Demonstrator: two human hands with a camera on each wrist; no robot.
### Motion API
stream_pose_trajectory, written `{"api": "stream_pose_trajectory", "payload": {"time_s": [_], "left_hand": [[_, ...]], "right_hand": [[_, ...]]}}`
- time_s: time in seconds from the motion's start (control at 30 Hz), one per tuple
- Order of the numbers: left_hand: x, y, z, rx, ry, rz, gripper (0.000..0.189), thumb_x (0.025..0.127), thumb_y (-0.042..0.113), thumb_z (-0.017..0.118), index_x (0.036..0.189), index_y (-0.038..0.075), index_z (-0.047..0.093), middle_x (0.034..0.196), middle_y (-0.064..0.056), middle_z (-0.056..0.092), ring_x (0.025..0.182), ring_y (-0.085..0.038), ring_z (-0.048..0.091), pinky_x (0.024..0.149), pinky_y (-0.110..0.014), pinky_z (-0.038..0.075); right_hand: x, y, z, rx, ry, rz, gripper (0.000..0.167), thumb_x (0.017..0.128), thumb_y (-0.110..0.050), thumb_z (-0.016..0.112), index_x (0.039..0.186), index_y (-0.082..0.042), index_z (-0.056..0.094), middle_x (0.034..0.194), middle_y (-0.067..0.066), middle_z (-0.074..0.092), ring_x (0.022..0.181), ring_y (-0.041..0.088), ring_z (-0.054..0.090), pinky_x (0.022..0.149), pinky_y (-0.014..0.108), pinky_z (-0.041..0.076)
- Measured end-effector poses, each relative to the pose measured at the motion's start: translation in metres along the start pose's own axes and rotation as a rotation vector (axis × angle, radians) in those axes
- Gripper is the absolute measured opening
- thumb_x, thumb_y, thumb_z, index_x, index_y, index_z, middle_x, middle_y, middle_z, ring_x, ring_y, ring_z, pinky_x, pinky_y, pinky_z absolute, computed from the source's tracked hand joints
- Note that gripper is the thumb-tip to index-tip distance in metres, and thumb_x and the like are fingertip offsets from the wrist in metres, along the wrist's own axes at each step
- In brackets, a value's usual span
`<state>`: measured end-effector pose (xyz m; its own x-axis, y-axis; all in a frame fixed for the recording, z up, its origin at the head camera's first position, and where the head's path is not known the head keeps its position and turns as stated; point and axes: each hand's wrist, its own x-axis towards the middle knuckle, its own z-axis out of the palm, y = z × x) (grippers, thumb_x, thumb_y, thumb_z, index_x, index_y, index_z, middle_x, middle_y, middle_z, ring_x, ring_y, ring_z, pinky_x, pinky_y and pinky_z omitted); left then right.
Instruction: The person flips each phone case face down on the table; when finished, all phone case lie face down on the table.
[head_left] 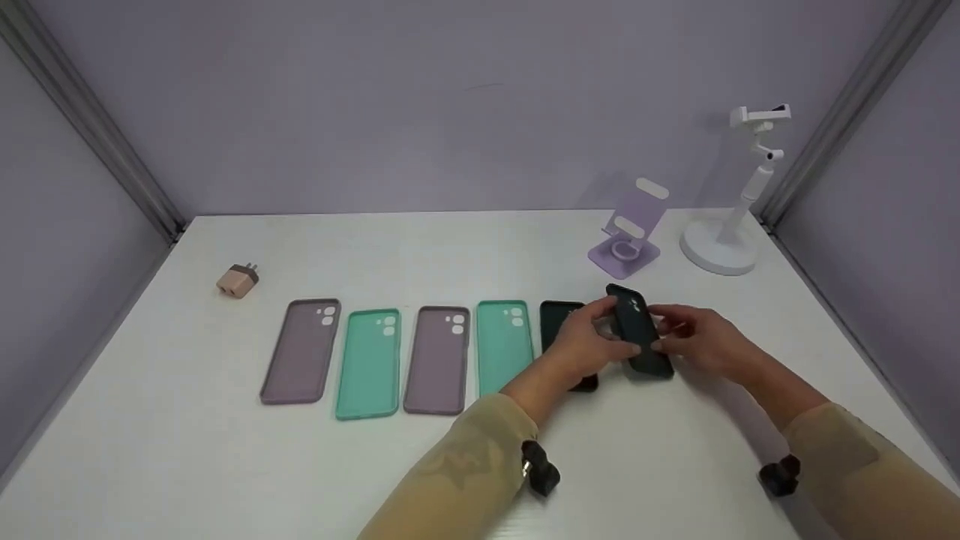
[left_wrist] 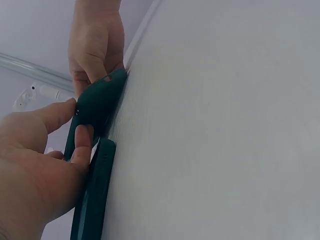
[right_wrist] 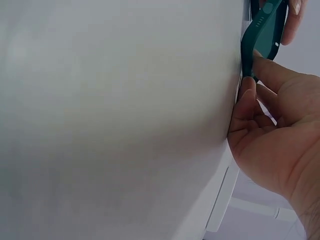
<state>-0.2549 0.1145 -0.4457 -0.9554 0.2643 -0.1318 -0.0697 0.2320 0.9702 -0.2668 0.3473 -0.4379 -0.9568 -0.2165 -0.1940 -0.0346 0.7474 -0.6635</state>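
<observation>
A dark green phone case (head_left: pixel 637 334) is held slightly tilted over the right part of the white table. My left hand (head_left: pixel 587 341) pinches its left edge, and my right hand (head_left: pixel 697 337) grips the opposite edge. In the left wrist view, the thumb and fingers of the left hand (left_wrist: pixel 45 160) hold the case (left_wrist: pixel 100 100) just above the tabletop. The right wrist view has my right hand (right_wrist: pixel 280 120) pinching the case's near end (right_wrist: pixel 255 35). Partly behind my left wrist lies another dark phone case (head_left: pixel 556 322).
To the left lie a purple case (head_left: pixel 300 352), a teal case (head_left: pixel 369 364), a second purple case (head_left: pixel 437 360) and a second teal case (head_left: pixel 504 341). A pink charger plug (head_left: pixel 238 280) sits far left. Behind stand a purple phone stand (head_left: pixel 634 225) and a white phone holder (head_left: pixel 720 251).
</observation>
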Motion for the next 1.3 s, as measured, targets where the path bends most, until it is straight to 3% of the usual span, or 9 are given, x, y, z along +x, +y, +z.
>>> {"api": "stream_pose_trajectory", "payload": {"time_s": [0.13, 0.3, 0.43, 0.63, 0.87, 1.0, 1.3], "left_hand": [[-0.002, 0.000, 0.000, 0.011, -0.008, -0.007, 0.081, 0.086, 0.012, 0.090, 0.157, 0.024, 0.053, 0.150, 0.003, 0.059, 0.118, -0.015, 0.064, 0.106, -0.035, 0.050], [-0.002, -0.001, -0.001, 0.002, -0.022, 0.000, 0.082, 0.086, 0.010, 0.090, 0.158, 0.025, 0.053, 0.150, 0.002, 0.058, 0.106, -0.011, 0.068, 0.100, -0.033, 0.054], [-0.003, -0.001, -0.003, 0.008, -0.041, 0.010, 0.084, 0.087, 0.011, 0.090, 0.159, 0.027, 0.051, 0.152, 0.002, 0.057, 0.102, -0.008, 0.068, 0.098, -0.031, 0.054], [-0.005, -0.002, -0.004, -0.031, -0.093, 0.040, 0.087, 0.087, 0.009, 0.089, 0.162, 0.026, 0.047, 0.156, 0.004, 0.054, 0.103, -0.007, 0.068, 0.094, -0.029, 0.055], [-0.009, 0.001, -0.001, -0.080, -0.136, 0.091, 0.092, 0.087, 0.013, 0.090, 0.164, 0.027, 0.042, 0.157, 0.012, 0.051, 0.109, -0.010, 0.069, 0.087, -0.029, 0.055], [-0.012, 0.003, -0.001, -0.070, -0.142, 0.096, 0.094, 0.087, 0.019, 0.091, 0.165, 0.029, 0.040, 0.157, 0.015, 0.050, 0.107, -0.005, 0.067, 0.088, -0.029, 0.055], [-0.016, 0.002, -0.002, -0.004, -0.149, 0.060, 0.092, 0.087, 0.035, 0.090, 0.164, 0.038, 0.040, 0.144, 0.001, 0.059, 0.103, -0.003, 0.065, 0.094, -0.033, 0.054]], "right_hand": [[-0.002, -0.003, 0.002, -0.043, 0.040, -0.048, 0.063, 0.100, -0.013, 0.074, 0.158, -0.012, 0.051, 0.128, 0.017, 0.059, 0.110, 0.033, 0.059, 0.082, 0.037, 0.051], [-0.003, -0.006, 0.001, -0.073, 0.044, -0.077, 0.063, 0.100, -0.008, 0.073, 0.158, -0.013, 0.050, 0.126, 0.016, 0.065, 0.099, 0.029, 0.061, 0.076, 0.033, 0.053], [-0.003, -0.009, 0.000, -0.056, 0.019, -0.070, 0.065, 0.101, -0.012, 0.073, 0.160, -0.008, 0.046, 0.129, 0.017, 0.070, 0.100, 0.030, 0.063, 0.077, 0.033, 0.054], [-0.005, -0.011, -0.010, 0.127, -0.063, -0.007, 0.072, 0.106, -0.034, 0.069, 0.165, -0.007, 0.037, 0.138, 0.018, 0.068, 0.118, 0.029, 0.070, 0.092, 0.035, 0.053], [-0.011, -0.011, -0.019, 0.356, -0.170, 0.020, 0.076, 0.110, -0.045, 0.057, 0.168, -0.005, 0.026, 0.149, 0.023, 0.058, 0.117, 0.023, 0.072, 0.090, 0.033, 0.054], [-0.011, -0.014, -0.018, 0.405, -0.204, 0.034, 0.075, 0.111, -0.045, 0.054, 0.169, -0.007, 0.024, 0.151, 0.022, 0.058, 0.118, 0.022, 0.071, 0.094, 0.034, 0.055], [-0.009, -0.018, -0.017, 0.447, -0.236, 0.019, 0.072, 0.113, -0.043, 0.052, 0.169, -0.008, 0.025, 0.150, 0.024, 0.057, 0.116, 0.022, 0.072, 0.094, 0.035, 0.056]]}}
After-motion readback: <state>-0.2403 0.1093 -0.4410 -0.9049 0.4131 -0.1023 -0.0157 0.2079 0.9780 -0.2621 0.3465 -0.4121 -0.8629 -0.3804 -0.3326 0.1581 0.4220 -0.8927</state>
